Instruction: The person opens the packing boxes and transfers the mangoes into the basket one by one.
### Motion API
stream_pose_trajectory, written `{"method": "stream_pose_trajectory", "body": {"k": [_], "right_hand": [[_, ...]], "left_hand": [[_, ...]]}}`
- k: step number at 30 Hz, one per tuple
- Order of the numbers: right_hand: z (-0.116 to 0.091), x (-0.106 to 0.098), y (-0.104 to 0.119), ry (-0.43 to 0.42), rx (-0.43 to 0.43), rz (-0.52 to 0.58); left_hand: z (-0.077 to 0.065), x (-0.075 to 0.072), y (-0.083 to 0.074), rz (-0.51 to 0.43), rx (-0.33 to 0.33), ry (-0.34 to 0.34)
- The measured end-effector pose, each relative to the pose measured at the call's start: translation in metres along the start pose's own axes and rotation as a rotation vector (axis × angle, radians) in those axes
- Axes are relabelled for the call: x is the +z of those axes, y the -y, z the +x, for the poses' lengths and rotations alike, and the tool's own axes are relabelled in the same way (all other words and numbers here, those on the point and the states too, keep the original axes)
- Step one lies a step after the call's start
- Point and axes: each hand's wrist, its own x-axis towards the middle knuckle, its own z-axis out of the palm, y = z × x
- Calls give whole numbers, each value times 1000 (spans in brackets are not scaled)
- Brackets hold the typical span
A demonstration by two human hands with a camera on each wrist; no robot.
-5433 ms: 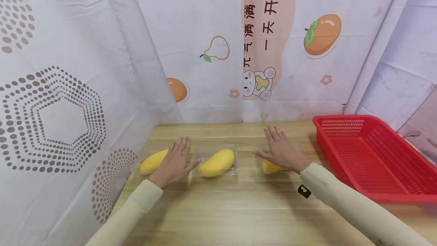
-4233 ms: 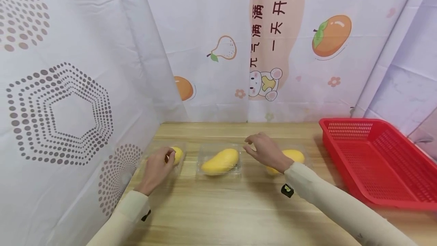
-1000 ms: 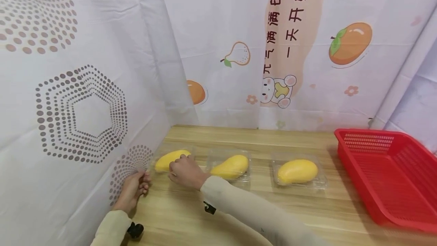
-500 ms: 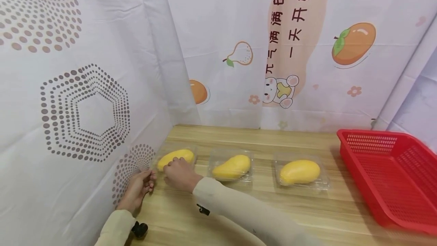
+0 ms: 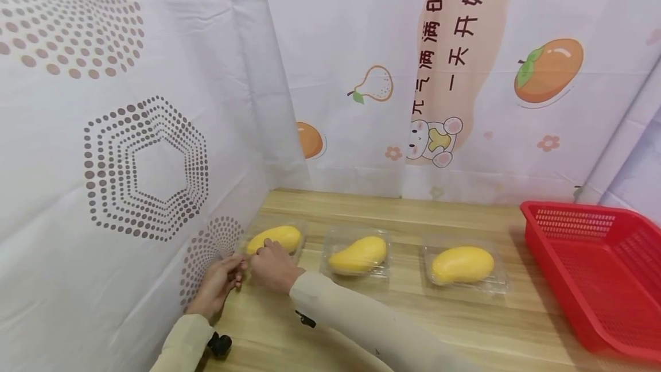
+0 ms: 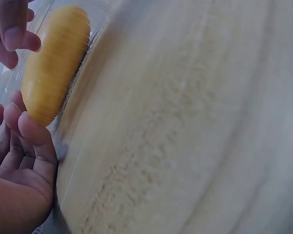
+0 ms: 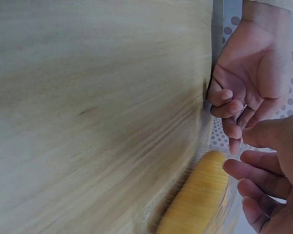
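A yellow mango [image 5: 287, 236] lies in the leftmost clear plastic box [image 5: 302, 224], against the dotted curtain. My left hand [image 5: 217, 285] is at the near left corner of that box, its fingers bent and the fingertips pinching close at the plastic edge. Close beside it, my right hand [image 5: 273, 267] reaches over the box's front side. In the right wrist view the right fingers [image 7: 256, 175] are loosely bent, with the thumb apart from them. The left wrist view shows the left fingertips [image 6: 27, 122] right by the mango's end.
Two more clear boxes stand to the right on the wooden table [image 5: 361, 314], holding a middle mango [image 5: 358, 255] and a right mango [image 5: 462, 264]. A red plastic basket [image 5: 568, 297] is at the right edge. Printed curtains [image 5: 341, 33] hang behind and at the left.
Both hands have left their flat, spread pose and gathered at the leftmost box. Over the last second the right hand has drawn closer to the left. The head view has turned left.
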Motion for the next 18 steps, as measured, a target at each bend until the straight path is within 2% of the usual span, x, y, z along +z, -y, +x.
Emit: {"method": "stream_pose_trajectory", "body": {"k": [8,18], "right_hand": [[3,3,4,-30,-28,-25],[13,9,11,-22,24,-77]], "left_hand": [[1,0,1,-40,-5,-33],[2,4,0,-53,-4,-35]]}}
